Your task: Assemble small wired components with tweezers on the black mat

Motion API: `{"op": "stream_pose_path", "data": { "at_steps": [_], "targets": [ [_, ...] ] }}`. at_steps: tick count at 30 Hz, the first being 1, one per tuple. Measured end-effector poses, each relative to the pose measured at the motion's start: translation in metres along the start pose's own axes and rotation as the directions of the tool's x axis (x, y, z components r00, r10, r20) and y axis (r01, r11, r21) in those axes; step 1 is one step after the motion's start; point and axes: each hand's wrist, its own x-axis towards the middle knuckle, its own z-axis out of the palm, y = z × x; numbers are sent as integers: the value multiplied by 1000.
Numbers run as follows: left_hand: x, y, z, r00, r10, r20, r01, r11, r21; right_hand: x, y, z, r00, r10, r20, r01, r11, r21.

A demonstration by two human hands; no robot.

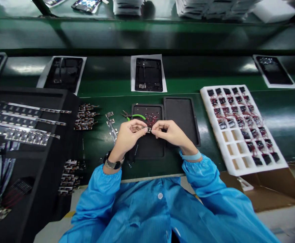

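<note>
My left hand (131, 133) and my right hand (169, 132) meet over a black tray (150, 152). Between their fingertips is a small circuit board (148, 129), pinched from both sides; its details are too small to make out. Just beyond my fingers, a heap of small red parts (152, 118) lies in the tray. Pliers with green handles (134, 116) rest at the tray's upper left corner, near my left hand. Left of that hand, several small boards on flat cables (111, 126) lie on the green bench. A second black tray (181, 114) sits beside my right hand.
On the right, a white foam tray (230, 141) holds several black parts with red wires, above a cardboard box (276, 189). A large black bin (48, 101) with board strips stands left, beside stacked small boards (85, 116). Tablet-like panels, one central (149, 74), line the back.
</note>
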Motion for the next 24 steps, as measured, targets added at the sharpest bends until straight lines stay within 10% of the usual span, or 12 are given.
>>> {"op": "stream_pose_path", "data": {
  "at_steps": [5, 14, 24],
  "targets": [
    [-1, 4, -15, 991, 66, -119, -73, 996, -59, -2, -2, -4, 998, -31, -47, 32, 999, 32],
    [-2, 4, -6, 996, -39, 80, 39, 999, 1, -1, -5, 2, 1000, -13, 26, 12, 999, 41],
    [-2, 5, -6, 997, -40, 59, 38, 999, 38, -1, -1, 2, 998, -16, 55, 15, 999, 30]
  ]
}}
